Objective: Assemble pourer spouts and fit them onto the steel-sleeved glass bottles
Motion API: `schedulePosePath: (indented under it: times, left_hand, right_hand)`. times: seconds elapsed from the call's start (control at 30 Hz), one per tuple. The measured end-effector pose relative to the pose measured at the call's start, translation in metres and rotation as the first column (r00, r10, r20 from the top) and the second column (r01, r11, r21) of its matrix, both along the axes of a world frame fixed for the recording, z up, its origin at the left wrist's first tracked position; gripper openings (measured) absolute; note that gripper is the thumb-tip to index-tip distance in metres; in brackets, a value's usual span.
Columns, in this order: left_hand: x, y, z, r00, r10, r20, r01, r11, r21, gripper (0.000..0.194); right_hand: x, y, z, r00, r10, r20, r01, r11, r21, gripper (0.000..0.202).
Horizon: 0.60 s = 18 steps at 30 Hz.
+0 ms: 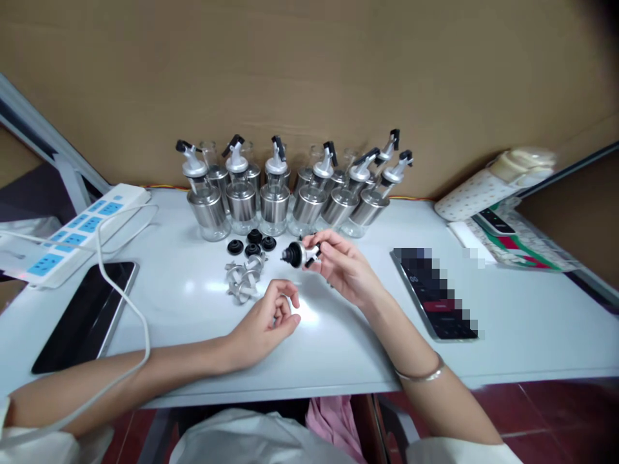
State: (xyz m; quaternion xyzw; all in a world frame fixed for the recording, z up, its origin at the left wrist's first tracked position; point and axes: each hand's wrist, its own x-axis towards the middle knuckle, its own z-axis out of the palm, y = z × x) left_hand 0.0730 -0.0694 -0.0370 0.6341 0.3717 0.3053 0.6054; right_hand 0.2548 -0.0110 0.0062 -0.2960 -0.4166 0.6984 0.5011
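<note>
My right hand (345,267) grips a pourer top (302,254), its black stopper end pointing left. Just below and to the left, my left hand (271,319) is raised over the table with curled fingers apart and nothing between them. Several black rubber stoppers (253,250) lie beyond my left hand, and a small pile of silver metal parts (243,278) sits nearer to it. Behind them stand rows of glass bottles with steel bands (275,205); the front ones carry silver and black pourer tops (276,161).
A white power strip (87,235) and a dark tablet (87,316) lie at the left, with a white cable crossing my left forearm. At the right are a phone (435,293), a dotted flask (493,183) and a patterned pouch (525,248).
</note>
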Motion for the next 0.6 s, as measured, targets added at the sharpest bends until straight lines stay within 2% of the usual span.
schedulePosePath:
  times: [0.17, 0.33, 0.5, 0.6]
  left_hand:
    - [0.000, 0.001, 0.002, 1.000, -0.007, -0.025, 0.007, 1.000, 0.011, 0.021]
    - [0.001, 0.001, 0.004, 0.998, -0.027, -0.059, 0.027, 1.000, 0.008, 0.021]
    - [0.003, 0.000, 0.004, 0.998, -0.028, -0.058, 0.028, 1.000, 0.007, 0.021]
    - [0.003, 0.000, 0.008, 0.998, -0.029, -0.063, 0.029, 1.000, -0.007, 0.021]
  right_hand:
    - [-0.009, -0.002, 0.000, 0.993, 0.074, -0.092, -0.082, 0.992, -0.092, 0.025]
    - [-0.014, -0.002, 0.003, 0.982, 0.049, -0.181, -0.074, 0.989, -0.130, 0.033]
    - [-0.019, 0.000, 0.007, 0.999, 0.001, -0.041, -0.007, 0.989, -0.149, 0.043]
    - [-0.016, 0.007, 0.022, 0.997, -0.060, 0.054, 0.065, 0.994, -0.083, 0.048]
